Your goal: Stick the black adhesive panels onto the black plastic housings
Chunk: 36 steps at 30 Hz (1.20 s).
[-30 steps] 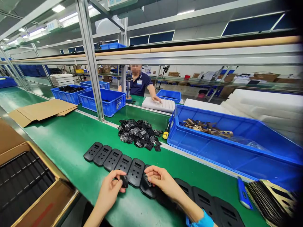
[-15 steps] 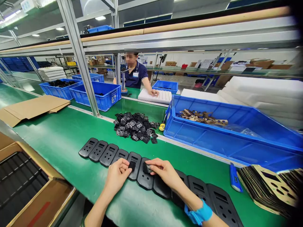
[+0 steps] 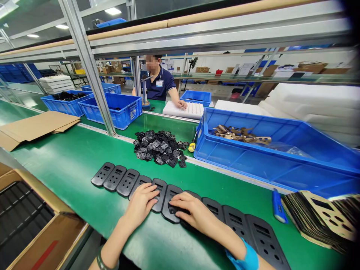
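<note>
Panels (image 3: 128, 183) are lying in a row on the counter (image 3: 56, 157), near the plate pile (image 3: 160, 147). Your right hand (image 3: 192, 208) is clasping a dark piece (image 3: 172, 209) on one panel; your left hand (image 3: 142, 200), apart from it, is partly covering neighbouring panels, and whether it is gripping anything cannot be told.

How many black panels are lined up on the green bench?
10 black panels in one row: three left of the left hand, two partly under it, two partly under the right hand, three farther right. The right forearm hides parts.
</note>
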Motion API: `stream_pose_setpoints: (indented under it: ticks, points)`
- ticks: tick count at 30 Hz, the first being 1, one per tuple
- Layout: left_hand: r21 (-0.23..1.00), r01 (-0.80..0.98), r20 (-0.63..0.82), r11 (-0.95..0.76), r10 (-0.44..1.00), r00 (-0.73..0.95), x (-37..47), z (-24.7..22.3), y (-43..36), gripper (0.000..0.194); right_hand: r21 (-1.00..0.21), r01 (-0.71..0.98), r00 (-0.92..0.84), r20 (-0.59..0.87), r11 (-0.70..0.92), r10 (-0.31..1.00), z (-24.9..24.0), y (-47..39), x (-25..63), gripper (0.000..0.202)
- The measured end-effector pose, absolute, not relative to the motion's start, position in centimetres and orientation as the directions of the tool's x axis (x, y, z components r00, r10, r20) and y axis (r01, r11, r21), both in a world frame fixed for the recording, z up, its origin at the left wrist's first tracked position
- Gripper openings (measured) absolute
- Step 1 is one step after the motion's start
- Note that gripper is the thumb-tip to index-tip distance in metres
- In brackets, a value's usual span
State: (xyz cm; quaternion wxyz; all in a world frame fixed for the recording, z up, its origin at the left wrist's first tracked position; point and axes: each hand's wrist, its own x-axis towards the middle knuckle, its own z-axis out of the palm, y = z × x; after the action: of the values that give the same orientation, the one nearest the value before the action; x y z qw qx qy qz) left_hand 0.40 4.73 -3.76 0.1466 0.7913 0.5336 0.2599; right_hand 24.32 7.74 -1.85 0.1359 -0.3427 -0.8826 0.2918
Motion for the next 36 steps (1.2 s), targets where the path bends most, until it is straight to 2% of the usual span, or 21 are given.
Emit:
stream_pose_setpoints:
  ticks: [6,11,16,19,25,31,36]
  points:
    - [0.487,0.755,0.236,-0.44,0.898,0.371,0.7,-3.9,4.6,0.029,-0.517,0.636,-0.637,0.069,0.574,0.768,-3.0,6.8,23.8,0.024]
    - [0.501,0.747,0.235,-0.436,0.9,0.368,0.5,-4.5,4.6,0.031,-0.4,0.67,-0.64,0.117,0.626,0.759,-2.9,6.3,23.3,0.021]
    - [0.53,0.718,0.267,-0.451,0.892,0.363,0.3,-5.2,4.8,0.031,-0.248,0.697,-0.676,0.089,0.673,0.732,-2.9,6.2,23.2,0.017]
    - [0.511,0.714,0.275,-0.479,0.878,0.392,0.3,-5.3,4.7,0.031,-0.199,0.717,-0.664,0.095,0.668,0.741,-2.8,6.1,23.1,0.016]
    - [0.478,0.725,0.363,-0.496,0.863,0.351,0.3,-5.2,4.5,0.028,-0.247,0.68,-0.684,0.128,0.691,0.718,-3.0,6.1,22.6,0.017]
    - [0.448,0.735,0.434,-0.509,0.843,0.319,0.5,-5.2,4.5,0.021,-0.264,0.689,-0.68,0.087,0.675,0.728,-2.7,6.1,22.4,0.013]
    - [0.403,0.733,0.428,-0.548,0.821,0.379,0.4,-5.2,4.6,0.025,-0.349,0.689,-0.675,0.013,0.635,0.738,-1.3,7.6,22.7,0.013]
